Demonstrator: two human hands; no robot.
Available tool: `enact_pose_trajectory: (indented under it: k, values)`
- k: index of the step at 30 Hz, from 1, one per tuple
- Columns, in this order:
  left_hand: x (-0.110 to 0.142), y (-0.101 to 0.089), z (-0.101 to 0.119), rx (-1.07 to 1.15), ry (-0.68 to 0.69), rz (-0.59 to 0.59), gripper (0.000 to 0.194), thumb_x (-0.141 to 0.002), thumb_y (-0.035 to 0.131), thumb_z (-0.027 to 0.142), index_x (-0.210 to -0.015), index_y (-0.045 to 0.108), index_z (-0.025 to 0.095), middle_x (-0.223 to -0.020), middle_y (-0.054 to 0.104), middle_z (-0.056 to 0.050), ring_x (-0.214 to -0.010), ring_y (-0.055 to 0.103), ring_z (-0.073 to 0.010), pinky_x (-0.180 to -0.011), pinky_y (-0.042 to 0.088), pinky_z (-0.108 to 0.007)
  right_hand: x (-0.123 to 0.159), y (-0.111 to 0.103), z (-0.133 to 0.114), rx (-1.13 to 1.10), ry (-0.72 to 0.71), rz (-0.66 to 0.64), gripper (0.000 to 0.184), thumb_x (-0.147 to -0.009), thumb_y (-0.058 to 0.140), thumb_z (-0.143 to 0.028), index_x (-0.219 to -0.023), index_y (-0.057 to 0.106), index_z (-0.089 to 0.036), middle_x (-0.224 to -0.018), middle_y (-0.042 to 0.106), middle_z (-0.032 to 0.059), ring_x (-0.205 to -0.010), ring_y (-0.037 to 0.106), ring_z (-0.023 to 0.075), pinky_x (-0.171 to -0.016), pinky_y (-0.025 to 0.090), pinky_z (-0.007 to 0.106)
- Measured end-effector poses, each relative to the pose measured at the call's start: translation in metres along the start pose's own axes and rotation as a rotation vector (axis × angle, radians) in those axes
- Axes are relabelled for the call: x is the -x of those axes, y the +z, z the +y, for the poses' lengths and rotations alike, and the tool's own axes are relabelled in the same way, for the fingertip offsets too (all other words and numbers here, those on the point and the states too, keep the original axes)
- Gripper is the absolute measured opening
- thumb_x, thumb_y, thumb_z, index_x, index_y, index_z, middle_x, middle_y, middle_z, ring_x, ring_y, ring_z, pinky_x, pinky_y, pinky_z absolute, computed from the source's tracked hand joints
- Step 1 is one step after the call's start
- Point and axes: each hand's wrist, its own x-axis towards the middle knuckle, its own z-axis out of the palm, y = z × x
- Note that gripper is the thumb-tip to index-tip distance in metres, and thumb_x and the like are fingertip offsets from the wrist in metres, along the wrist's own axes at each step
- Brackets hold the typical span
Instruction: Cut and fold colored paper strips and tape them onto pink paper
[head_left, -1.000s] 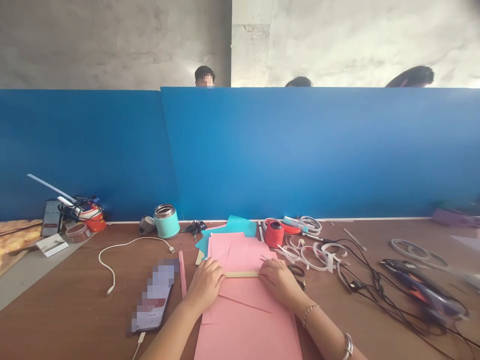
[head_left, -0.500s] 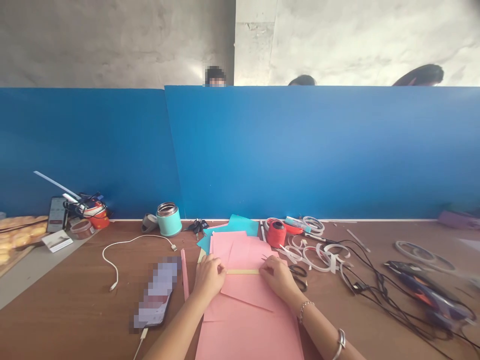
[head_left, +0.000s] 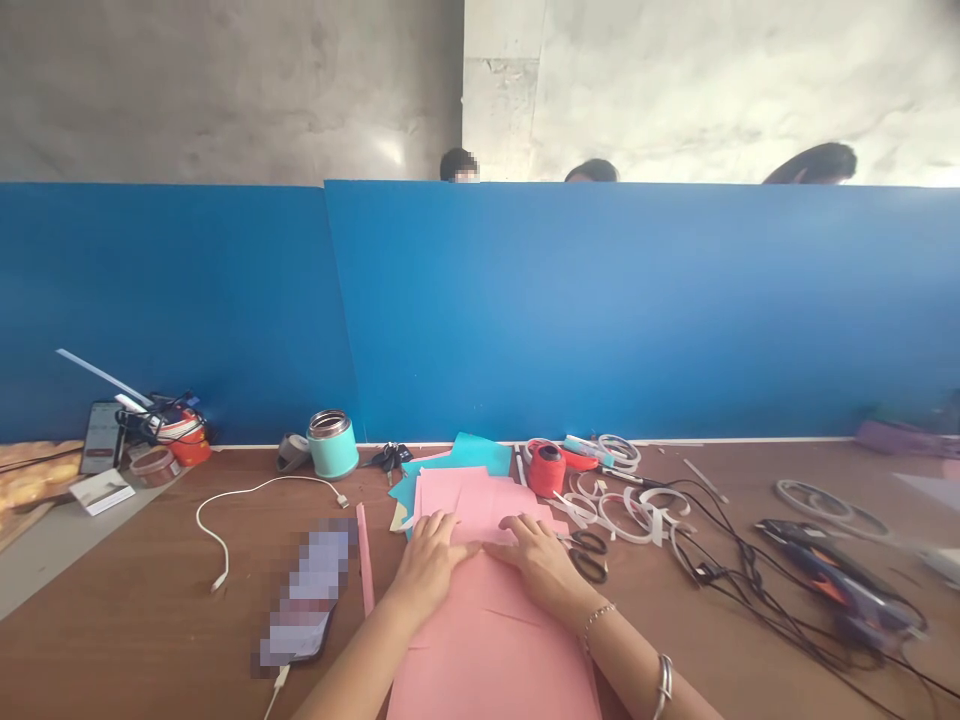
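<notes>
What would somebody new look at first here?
Probably the big blue divider across the middle. Next, the bright pink paper under the left hand and right hand. Then the open turquoise container, standing on the table's left side.

Your pink paper sheets [head_left: 491,665] lie overlapping and slightly askew, stretching lengthwise away from you, with your left hand [head_left: 431,560] and right hand [head_left: 538,560] resting on them. Their far ends cover part of the teal paper [head_left: 481,454]; black-handled scissors [head_left: 589,567] lie just beside your right hand.
</notes>
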Motion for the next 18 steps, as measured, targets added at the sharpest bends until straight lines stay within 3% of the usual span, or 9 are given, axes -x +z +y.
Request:
enact_pose_trajectory:
  k: [7, 14, 18]
  values:
    - [0.008, -0.008, -0.007, 0.037, -0.088, -0.058, 0.046, -0.085, 0.042, 0.007, -0.109, 0.064, 0.04, -0.11, 0.058, -0.004, -0.104, 0.046, -0.0224, -0.087, 0.035, -0.04, 0.011, -0.003, 0.014, -0.02, 0.124, -0.017, 0.049, -0.08, 0.043, -0.005, -0.11, 0.064, -0.038, -0.116, 0.056, 0.0061, -0.102, 0.045, 0.0237, -0.078, 0.032, 0.035]
    - [0.025, -0.017, -0.023, 0.019, -0.164, 0.009, 0.048, -0.079, 0.042, 0.0, -0.097, 0.071, 0.033, -0.1, 0.063, -0.005, -0.097, 0.049, -0.0212, -0.08, 0.037, -0.035, 0.026, -0.004, 0.029, -0.026, 0.193, 0.086, 0.055, -0.069, 0.044, 0.003, -0.097, 0.071, -0.036, -0.108, 0.062, 0.0038, -0.099, 0.047, 0.0239, -0.083, 0.033, 0.037]
    - [0.022, -0.016, -0.024, 0.039, -0.137, 0.04, 0.047, -0.077, 0.042, -0.001, -0.091, 0.073, 0.031, -0.093, 0.064, -0.004, -0.092, 0.049, -0.0206, -0.077, 0.037, -0.034, 0.023, -0.007, 0.025, -0.028, 0.246, 0.131, 0.047, -0.067, 0.044, 0.002, -0.086, 0.074, -0.029, -0.1, 0.064, 0.0048, -0.096, 0.05, 0.0233, -0.081, 0.036, 0.036]
